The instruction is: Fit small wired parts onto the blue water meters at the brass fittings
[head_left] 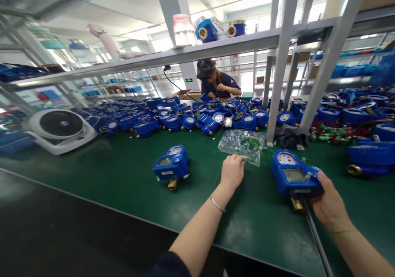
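My right hand [331, 205] grips a blue water meter [293, 178] by its right side. The meter has a round white dial, a small display window and a brass pipe end pointing towards me. A dark rod or cable [317, 240] runs from beneath it to the bottom of the view. My left hand [233, 172], with a thin bracelet at the wrist, has its fingers curled at the near edge of a clear plastic bag [234, 141] with green bits in it. What the fingertips hold is hidden. Left of that hand, a second blue water meter [173, 166] stands on the green bench.
Rows of blue meters [173, 121] cover the bench's far side. A white fan [63, 127] stands at the left. A metal shelf post [274, 104], a grey cloth [291, 136] and red-green wired parts [333, 133] are at the right. A co-worker [219, 81] sits opposite.
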Tool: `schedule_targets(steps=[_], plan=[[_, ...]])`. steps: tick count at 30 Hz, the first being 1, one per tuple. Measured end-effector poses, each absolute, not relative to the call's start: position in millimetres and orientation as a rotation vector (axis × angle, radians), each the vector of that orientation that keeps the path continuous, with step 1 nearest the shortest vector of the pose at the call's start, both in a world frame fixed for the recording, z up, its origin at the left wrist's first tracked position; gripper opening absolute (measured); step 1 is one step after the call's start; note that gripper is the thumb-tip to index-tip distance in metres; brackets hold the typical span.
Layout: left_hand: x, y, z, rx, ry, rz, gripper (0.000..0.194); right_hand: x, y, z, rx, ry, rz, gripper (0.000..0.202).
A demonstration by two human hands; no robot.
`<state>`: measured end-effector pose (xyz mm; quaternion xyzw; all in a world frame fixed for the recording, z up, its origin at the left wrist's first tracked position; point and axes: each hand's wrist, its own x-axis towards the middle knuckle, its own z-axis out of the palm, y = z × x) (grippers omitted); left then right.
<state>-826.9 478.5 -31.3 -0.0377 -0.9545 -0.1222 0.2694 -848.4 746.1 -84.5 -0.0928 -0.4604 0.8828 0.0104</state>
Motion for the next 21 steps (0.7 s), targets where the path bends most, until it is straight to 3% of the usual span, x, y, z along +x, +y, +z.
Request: schedule_targets(steps=[5, 8, 17, 21], plan=[[-892, 499, -37, -0.360, -2.657, -0.243, 0.005, -844, 748, -80, -0.210, -1.567, 2.755, 0.053], [-902, 507, -41, -0.407, -2.640, -0.258, 0.009, -839, 753, -84, -0.184, -1.661, 2.686, 0.053], [-841, 474, 4, -0.198, -2.494, -0.496, 0.020, -828, 755, -86, -0.040, -1.690, 2.699, 0.064], [-815, 475, 1, -0.056, -2.518, -0.555, 0.015, -836, 747, -81, -0.051, -1.597, 2.719, 0.052]])
